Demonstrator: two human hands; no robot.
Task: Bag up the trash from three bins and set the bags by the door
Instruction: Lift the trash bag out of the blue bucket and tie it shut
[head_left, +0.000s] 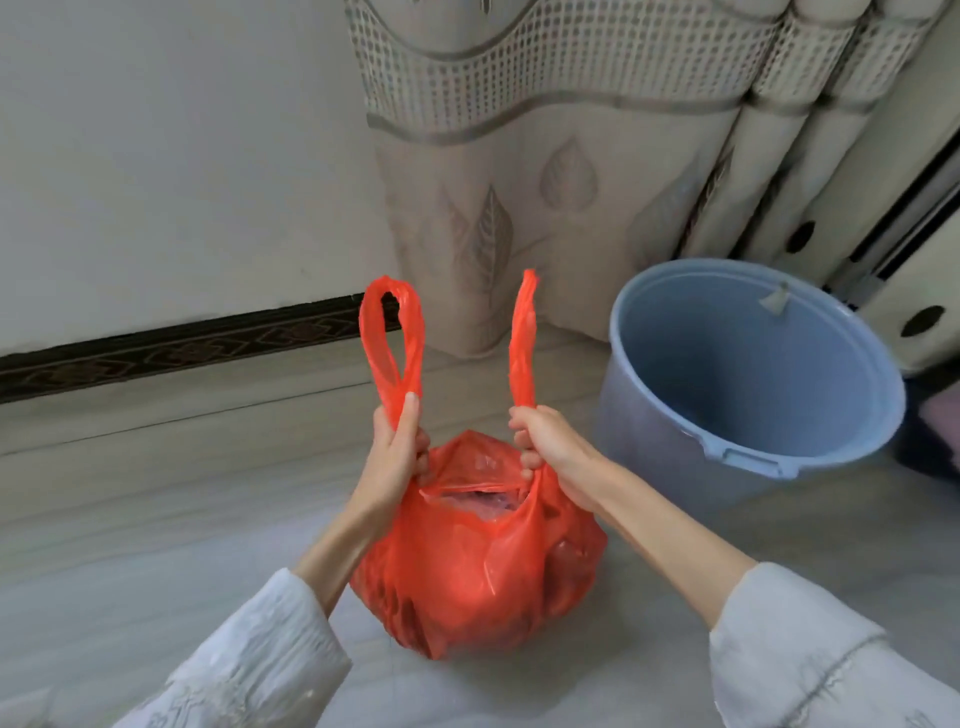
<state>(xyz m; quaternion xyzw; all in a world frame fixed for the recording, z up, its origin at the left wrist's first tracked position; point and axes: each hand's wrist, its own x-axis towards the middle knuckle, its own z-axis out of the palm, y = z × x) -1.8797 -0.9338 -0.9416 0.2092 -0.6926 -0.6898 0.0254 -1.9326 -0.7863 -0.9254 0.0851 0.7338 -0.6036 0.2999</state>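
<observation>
A bulging red plastic bag (478, 566) stands on the floor in the middle, its mouth partly open with trash showing inside. My left hand (397, 457) grips the base of the bag's left handle, whose loop sticks up above my fist. My right hand (550, 447) grips the base of the right handle, which stands up as a twisted strip. A blue plastic bin (748, 384) stands to the right of the bag, tilted towards me, with nothing visible inside.
A patterned beige curtain (545, 182) hangs behind the bag and bin. A white wall with a dark skirting strip (182, 348) runs along the left. The light tiled floor (130, 545) spreads around the bag.
</observation>
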